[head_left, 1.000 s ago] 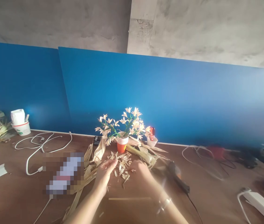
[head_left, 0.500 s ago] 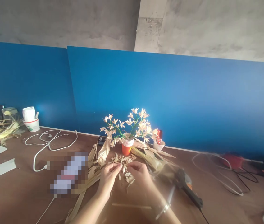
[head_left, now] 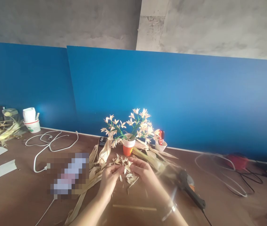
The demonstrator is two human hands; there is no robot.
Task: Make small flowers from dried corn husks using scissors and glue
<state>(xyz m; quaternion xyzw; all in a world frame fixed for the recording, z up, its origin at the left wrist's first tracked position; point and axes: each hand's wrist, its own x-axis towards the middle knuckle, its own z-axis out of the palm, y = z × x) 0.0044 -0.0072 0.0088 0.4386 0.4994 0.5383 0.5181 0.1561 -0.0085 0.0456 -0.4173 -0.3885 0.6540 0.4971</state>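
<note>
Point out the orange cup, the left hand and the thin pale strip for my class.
Orange cup (head_left: 127, 150): head view, on its orange front.
Left hand (head_left: 109, 178): head view, near the thumb's base.
Thin pale strip (head_left: 134, 207): head view, near its middle.

We see cream flowers on green stems, straw-coloured husk scraps, an orange-and-white cup, a brown worktop, a plain blue partition and mottled grey concrete.

Blue partition, grey concrete above, looped white cable, red-rimmed white tub, red container at right
</note>
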